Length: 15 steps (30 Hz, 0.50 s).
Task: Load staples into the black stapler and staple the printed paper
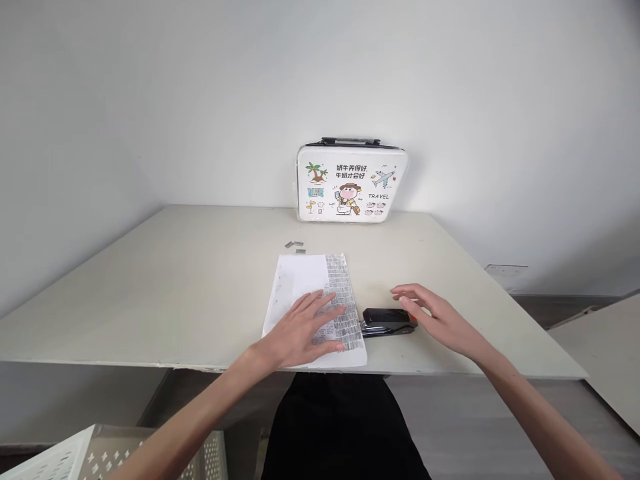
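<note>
Sheets of printed paper [300, 270] lie near the table's front edge, with a dense grey pattern down their right side. My left hand [305, 330] rests flat on them, fingers spread. Against the right edge of the paper sits a black stapler [387, 321], its front end touching or overlapping that edge; I cannot tell which. Just above and beyond the stapler's rear end hovers my right hand [430, 313], fingers loosely curved and apart, with nothing in it. Several small strips of staples [299, 245] lie behind the paper.
A white case [350, 183] with cartoon prints and a black handle stands against the wall at the back of the pale table [190, 280]. Below the table's front left is a white perforated basket [75, 453]. A wall socket plate [506, 270] is at right.
</note>
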Motion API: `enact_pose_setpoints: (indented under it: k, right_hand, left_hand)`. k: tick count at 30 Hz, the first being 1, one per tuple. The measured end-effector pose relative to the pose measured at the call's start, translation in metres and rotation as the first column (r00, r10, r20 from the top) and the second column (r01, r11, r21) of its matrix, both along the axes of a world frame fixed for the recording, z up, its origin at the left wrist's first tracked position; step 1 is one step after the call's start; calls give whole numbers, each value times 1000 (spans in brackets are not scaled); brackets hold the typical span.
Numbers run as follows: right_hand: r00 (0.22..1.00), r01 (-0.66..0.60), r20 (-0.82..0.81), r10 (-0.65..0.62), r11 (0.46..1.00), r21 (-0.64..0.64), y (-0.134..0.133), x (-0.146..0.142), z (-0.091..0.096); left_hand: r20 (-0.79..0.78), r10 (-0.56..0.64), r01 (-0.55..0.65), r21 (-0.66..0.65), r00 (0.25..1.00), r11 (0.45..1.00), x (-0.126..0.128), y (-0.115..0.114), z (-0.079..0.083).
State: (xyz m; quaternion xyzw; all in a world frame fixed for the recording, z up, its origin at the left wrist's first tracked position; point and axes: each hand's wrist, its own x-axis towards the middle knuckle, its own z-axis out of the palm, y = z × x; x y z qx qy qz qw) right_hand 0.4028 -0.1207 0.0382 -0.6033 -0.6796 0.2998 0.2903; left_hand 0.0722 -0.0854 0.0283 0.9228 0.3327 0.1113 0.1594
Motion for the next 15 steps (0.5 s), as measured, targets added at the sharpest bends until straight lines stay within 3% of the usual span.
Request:
enact_pose_setpoints:
  k: [2,7,15]
  right_hand:
    - [999,27,26,-27,999,18,6,-12,4]
    - [997,-57,59,55,998,30,22,-40,11]
    - [989,-86,118,88,996,-22,32,-64,21]
  left_hand:
    - [-18,-31,31,-4,999,1000,9,9,-6]
    - [1,7,-7,23,1000,1000,36,12,-21]
    - [-7,21,-21,14,1000,1000,57,10,-24]
